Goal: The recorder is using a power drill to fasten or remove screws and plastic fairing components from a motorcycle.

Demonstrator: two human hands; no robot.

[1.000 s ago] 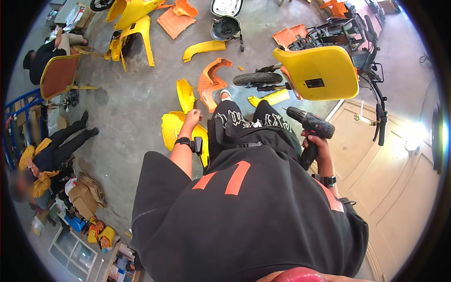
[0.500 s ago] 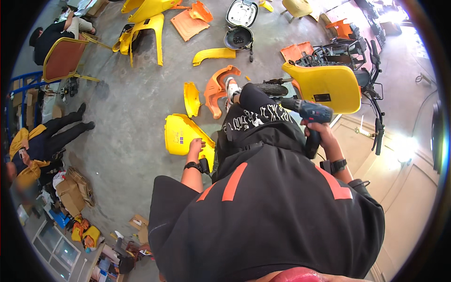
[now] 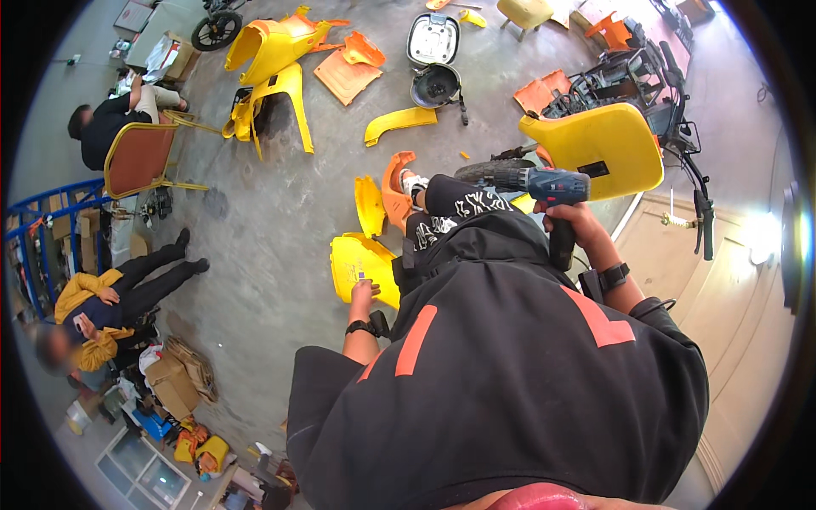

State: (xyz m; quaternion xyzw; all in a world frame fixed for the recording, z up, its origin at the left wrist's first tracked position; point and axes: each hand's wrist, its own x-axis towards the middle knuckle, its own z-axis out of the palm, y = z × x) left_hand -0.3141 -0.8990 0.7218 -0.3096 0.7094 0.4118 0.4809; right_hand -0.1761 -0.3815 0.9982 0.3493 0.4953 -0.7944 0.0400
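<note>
My right hand (image 3: 571,223) is wrapped round the grip of a dark blue and black cordless drill (image 3: 557,185), its chuck toward the left. The drill is in front of the yellow scooter panel (image 3: 608,153) and the black tyre (image 3: 483,172). My left hand (image 3: 364,291) hangs by my left side with its fingers curled; what they hold, if anything, I cannot make out. Behind that hand is a yellow body panel (image 3: 350,259) on the floor. Beside my shoe lie an orange curved fairing (image 3: 396,195) and a narrow yellow piece (image 3: 369,206).
Ahead lie a yellow curved strip (image 3: 399,124), a black helmet (image 3: 436,87) and several yellow and orange shells. A stripped scooter frame with handlebars (image 3: 699,200) stands at the right. On the left, one person (image 3: 127,127) sits by a chair (image 3: 136,160); another (image 3: 93,297) is near cardboard boxes (image 3: 172,384).
The whole view has shifted, with the floor parts and people now farther right. My right hand still grips the drill, which now points more level to the left.
</note>
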